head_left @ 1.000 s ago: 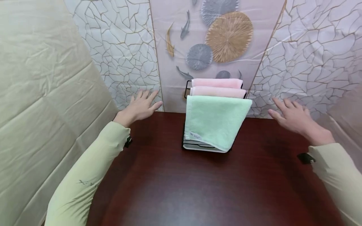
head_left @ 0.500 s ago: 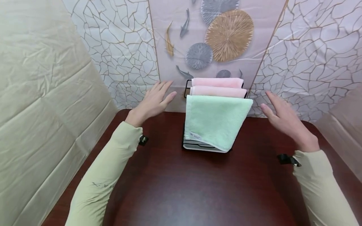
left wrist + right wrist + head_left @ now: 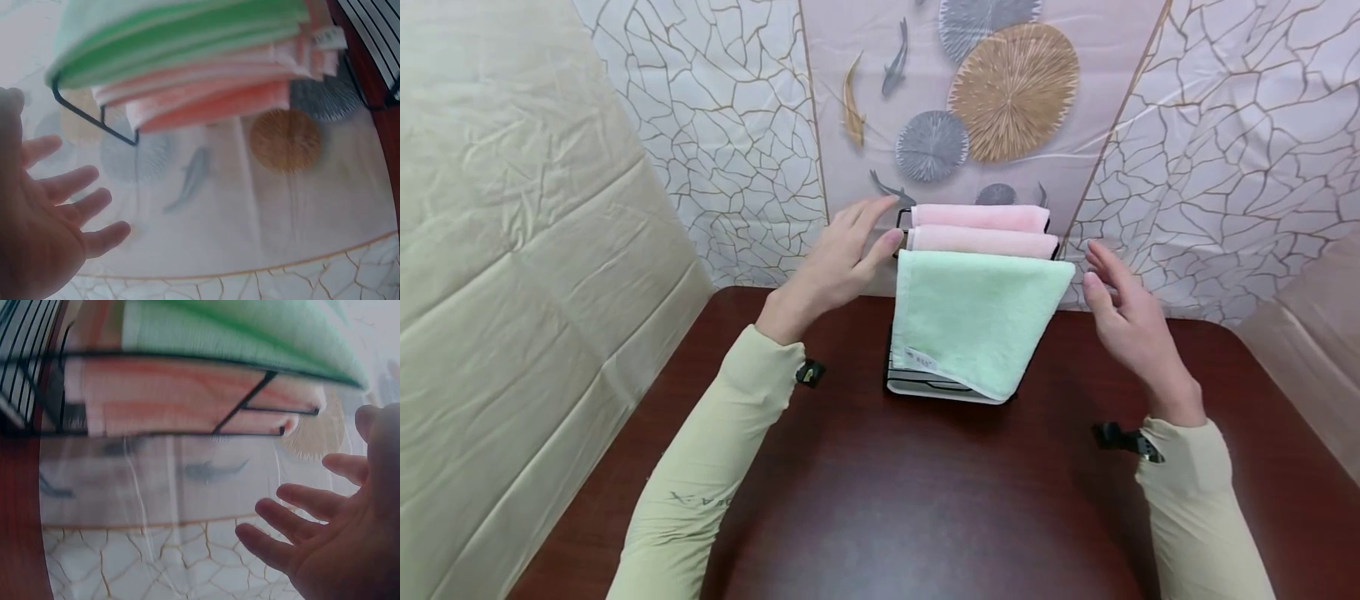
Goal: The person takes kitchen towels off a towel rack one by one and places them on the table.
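Note:
A black wire rack stands near the back of the table with three towels hung over its bars. The front one is a mint green towel with a small white label; behind it hang a pale pink towel and a pinker towel. My left hand hovers beside the rack's upper left side, fingers spread, holding nothing. To the right of the rack, my right hand is raised with fingers slightly bent and nothing in it. Both wrist views show a gap between the fingers and the towels.
The dark red wooden table reaches to a patterned cloth backdrop just behind the rack. Beige cloth closes off the left side, and another cloth panel stands at the right. A pale tray-like base shows beneath the green towel.
Both hands have moved inward from the sides toward the rack, the left rightward and up, the right leftward. The right fingers have bent a little. The rack and towels stay in place.

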Motion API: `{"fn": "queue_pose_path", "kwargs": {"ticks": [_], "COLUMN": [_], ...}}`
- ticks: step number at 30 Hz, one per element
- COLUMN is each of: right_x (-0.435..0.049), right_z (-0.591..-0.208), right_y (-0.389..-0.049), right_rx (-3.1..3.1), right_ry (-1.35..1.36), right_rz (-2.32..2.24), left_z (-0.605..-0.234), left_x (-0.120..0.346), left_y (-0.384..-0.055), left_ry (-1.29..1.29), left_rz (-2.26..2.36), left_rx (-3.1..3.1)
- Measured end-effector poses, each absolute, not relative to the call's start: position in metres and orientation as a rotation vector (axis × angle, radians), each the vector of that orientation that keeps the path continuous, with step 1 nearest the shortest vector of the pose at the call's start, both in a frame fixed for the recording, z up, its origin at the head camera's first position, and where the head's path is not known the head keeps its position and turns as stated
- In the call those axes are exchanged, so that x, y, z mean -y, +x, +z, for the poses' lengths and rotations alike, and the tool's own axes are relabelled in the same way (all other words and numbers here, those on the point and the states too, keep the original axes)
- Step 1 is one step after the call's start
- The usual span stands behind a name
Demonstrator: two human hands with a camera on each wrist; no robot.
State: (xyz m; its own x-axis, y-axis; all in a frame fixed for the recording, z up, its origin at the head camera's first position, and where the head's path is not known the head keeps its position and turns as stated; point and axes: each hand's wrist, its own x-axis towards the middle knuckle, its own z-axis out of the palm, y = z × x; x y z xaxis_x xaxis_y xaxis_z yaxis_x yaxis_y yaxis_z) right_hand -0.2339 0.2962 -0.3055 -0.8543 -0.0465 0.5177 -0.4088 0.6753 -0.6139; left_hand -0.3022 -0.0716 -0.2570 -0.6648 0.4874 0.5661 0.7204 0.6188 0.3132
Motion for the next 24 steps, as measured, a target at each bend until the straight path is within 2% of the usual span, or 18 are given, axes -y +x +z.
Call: {"fn": "queue_pose_path", "kwargs": {"ticks": [16, 24], "right_x": [-0.276, -0.265], "right_z": [-0.315, -0.320], "right_y": [-0.227, -0.228], "right_rx": [2.091, 1.982], "right_ry": [0.570, 0.563], "right_rz": [1.212, 1.269], "left_z": [-0.249, -0.253], "left_x": [0.030, 0.006], "left_y": [-0.275, -0.267], "left_ry": [-1.095, -1.159], "left_rz": [-0.839, -0.735], "left_rx": [2.158, 2.010]}}
